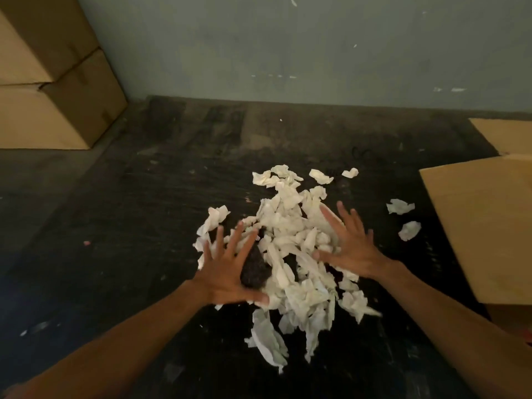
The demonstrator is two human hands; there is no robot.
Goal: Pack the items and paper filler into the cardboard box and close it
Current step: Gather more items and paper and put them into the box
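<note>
White crumpled paper filler [290,243] lies heaped on the dark floor [129,226], the heap's long axis running from near the person away toward the wall. A dark speckled item [254,269] shows within it. Left hand [227,272] and right hand [349,246] flank the heap, each grip spread. One open cardboard box [483,231] sits right; two stacked boxes [49,82] stand far left.

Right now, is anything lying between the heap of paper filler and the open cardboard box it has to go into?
Nothing solid. Between the paper filler pile and the cardboard box at the right lies dark floor with only two loose crumpled paper scraps. The left hand and right hand flank the pile with fingers spread.
</note>
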